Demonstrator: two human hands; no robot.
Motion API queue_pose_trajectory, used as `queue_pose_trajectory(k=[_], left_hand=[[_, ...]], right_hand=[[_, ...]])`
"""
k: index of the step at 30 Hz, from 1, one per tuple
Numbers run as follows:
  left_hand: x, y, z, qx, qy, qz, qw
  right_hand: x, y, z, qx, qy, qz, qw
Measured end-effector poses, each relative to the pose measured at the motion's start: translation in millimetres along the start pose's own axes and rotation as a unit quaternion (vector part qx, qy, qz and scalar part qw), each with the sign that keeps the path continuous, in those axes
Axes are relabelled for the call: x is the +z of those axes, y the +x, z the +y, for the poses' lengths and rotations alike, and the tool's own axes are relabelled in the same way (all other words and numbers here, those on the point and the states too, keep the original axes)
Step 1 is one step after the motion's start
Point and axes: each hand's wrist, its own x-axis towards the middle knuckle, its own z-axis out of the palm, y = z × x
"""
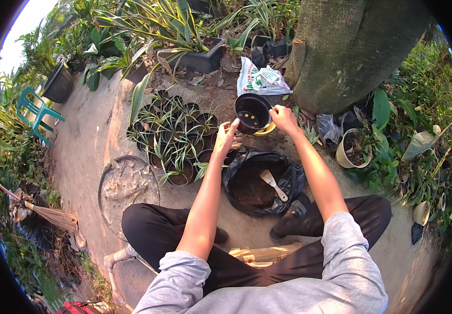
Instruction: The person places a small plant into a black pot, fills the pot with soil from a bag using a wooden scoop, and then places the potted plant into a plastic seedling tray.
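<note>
Upper centre of frame: both hands were raised around an empty black plastic pot (252, 112), tipped so its mouth and the drain holes in its base faced the camera. Right hand (284, 119) had its grip clamped on the pot's right rim. Left hand (227, 136) sat at the pot's lower left edge, fingers spread apart; whether they touched the pot, cannot tell. A yellow dish (265, 130) showed just under the pot.

Below the hands, centre frame: a black bag of soil (261, 180), open, with a pale trowel (273, 184) lying on the soil. Left of the bag: a cluster of small potted seedlings (173, 133) in black pots on the ground. Above the pot: a white printed sack (260, 78) beside a thick tree trunk (351, 49). Right of frame: a cream pot (352, 149) among leaves. Lower left: a straw broom (53, 217).
</note>
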Motion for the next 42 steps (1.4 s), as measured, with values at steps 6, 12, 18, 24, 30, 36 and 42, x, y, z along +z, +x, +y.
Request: queue_pose_trajectory(k=[6, 12, 18, 24, 30, 36, 42], left_hand=[[-15, -6, -44, -0.197, -0.01, -0.103, 0.975], [-10, -40, -105, -0.227, 0.054, 0.004, 0.972], [-17, -36, -148, -0.088, 0.413, -0.071, 0.903], [25, -35, -147, -0.144, 0.5, -0.163, 0.838], [44, -30, -158, -0.111, 0.567, -0.08, 0.812], [44, -16, -143, -0.144, 0.559, -0.096, 0.811], [30, -5, -160, -0.137, 0.435, -0.038, 0.889]], right_hand=[[-12, -68, -13, -0.058, -0.001, -0.107, 0.993], [10, -118, 93, 0.238, 0.154, -0.242, 0.928], [47, -179, 143, 0.425, -0.089, -0.203, 0.878], [63, -207, 157, 0.402, -0.118, -0.128, 0.899], [52, -201, 170, 0.453, 0.04, -0.041, 0.889], [66, -196, 201, 0.496, 0.168, 0.041, 0.851], [68, -201, 200, 0.388, 0.166, -0.011, 0.907]])
